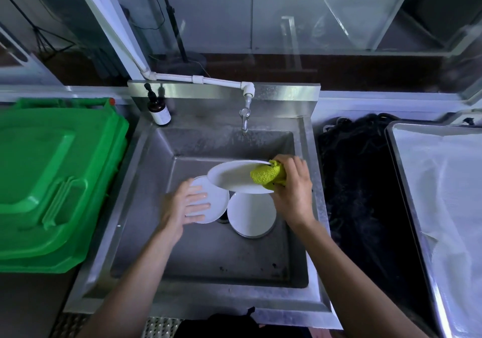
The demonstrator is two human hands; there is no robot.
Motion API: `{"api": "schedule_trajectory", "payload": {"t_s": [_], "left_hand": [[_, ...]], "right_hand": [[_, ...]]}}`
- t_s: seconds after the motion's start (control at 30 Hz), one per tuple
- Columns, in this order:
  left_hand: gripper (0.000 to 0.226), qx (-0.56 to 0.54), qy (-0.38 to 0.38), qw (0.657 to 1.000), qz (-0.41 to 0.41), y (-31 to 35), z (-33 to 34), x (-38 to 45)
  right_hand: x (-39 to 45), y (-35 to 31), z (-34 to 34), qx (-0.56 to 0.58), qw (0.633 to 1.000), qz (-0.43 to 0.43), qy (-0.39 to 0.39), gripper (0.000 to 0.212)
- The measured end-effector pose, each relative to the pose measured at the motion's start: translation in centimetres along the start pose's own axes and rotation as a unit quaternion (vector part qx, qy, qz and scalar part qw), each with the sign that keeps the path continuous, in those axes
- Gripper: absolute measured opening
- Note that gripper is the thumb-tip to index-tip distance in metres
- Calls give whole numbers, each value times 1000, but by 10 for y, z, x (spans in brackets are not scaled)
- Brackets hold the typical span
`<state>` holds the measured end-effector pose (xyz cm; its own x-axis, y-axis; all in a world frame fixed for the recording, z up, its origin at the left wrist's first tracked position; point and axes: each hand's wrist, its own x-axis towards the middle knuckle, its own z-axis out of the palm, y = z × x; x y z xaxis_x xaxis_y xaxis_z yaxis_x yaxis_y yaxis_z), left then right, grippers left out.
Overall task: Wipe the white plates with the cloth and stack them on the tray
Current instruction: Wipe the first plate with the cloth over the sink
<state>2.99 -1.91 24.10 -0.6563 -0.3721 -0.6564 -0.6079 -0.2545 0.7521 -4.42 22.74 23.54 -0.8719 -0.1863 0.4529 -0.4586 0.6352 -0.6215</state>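
Three white plates are in the steel sink (146, 181). One plate (232, 178) is raised and tilted above the others. My right hand (294, 191) grips its right rim through a bunched yellow-green cloth (268, 177). A second plate (217, 205) leans on the sink floor at the left, and my left hand (182, 207) rests on it with straight fingers. The third plate (251, 216) lies flat beneath the raised one, partly hidden by it. The steel tray (403, 181), lined with white sheet, stands at the right and holds no plates.
A tap (244, 121) hangs over the sink's back wall, with a brown pump bottle (158, 110) on the back left corner. A green bin lid (52, 181) fills the left side. A black mass (360, 181) lies between sink and tray.
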Motion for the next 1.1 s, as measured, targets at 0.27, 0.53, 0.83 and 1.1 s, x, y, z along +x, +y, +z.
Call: {"api": "schedule_trajectory", "payload": {"t_s": [0.27,0.53,0.83,1.1], "left_hand": [[56,-178,-87,972,-126,9,33,-11],[8,-326,-45,938,-111,8,36,-9],[31,-296,-18,955,-5,6,23,0],[23,-290,-25,957,9,-2,29,-7]], "right_hand": [[-24,-17,14,-42,994,-99,-2,51],[-36,-7,17,-44,992,-111,-44,54],[-31,0,-2,105,976,54,-182,93],[-4,-45,11,251,941,170,-149,56]]}}
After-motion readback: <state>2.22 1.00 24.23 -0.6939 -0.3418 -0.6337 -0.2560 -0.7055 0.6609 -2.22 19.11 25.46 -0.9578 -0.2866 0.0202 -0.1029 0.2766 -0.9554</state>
